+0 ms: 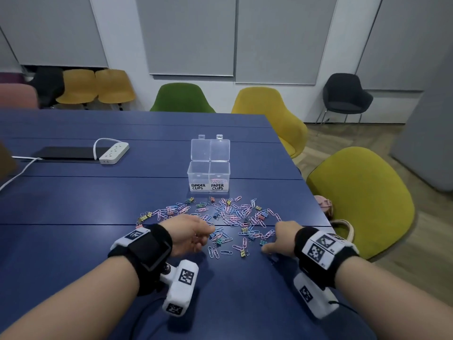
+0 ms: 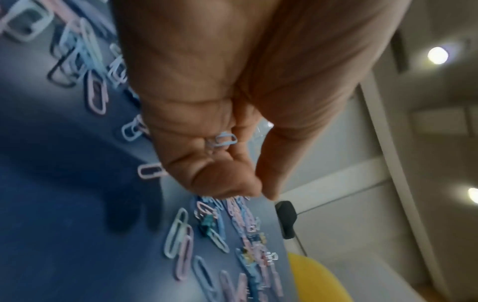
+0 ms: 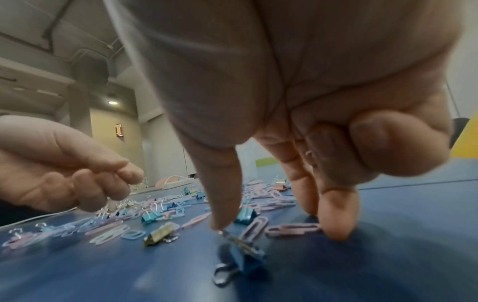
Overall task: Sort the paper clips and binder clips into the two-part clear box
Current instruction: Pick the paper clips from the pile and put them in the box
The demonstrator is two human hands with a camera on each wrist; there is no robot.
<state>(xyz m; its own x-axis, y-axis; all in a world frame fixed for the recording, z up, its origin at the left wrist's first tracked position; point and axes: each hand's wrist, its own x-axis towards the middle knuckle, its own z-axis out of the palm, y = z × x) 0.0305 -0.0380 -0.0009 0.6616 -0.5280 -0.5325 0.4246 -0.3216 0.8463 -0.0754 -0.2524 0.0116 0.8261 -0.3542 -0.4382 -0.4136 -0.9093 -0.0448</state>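
The two-part clear box (image 1: 208,168) stands with both lids up; several pink clips lie in its right "PAPER CLIPS" half, and the "BINDER CLIPS" half looks bare. In front of it a pile of pastel paper clips and binder clips (image 1: 228,217) is spread on the blue table (image 1: 73,204). My left hand (image 1: 208,233) hovers over the pile's left part, fingers curled, and holds a blue paper clip (image 2: 222,140) in its palm. My right hand (image 3: 278,228) is at the pile's right front; its thumb tip touches a blue binder clip (image 3: 245,259) and a fingertip presses the table beside a pink paper clip (image 3: 294,228).
A white power strip (image 1: 114,153) and a black panel (image 1: 66,153) lie at the back left. The table's right edge runs close to my right hand, with yellow chairs (image 1: 362,200) and a pink bag (image 1: 323,204) beyond it.
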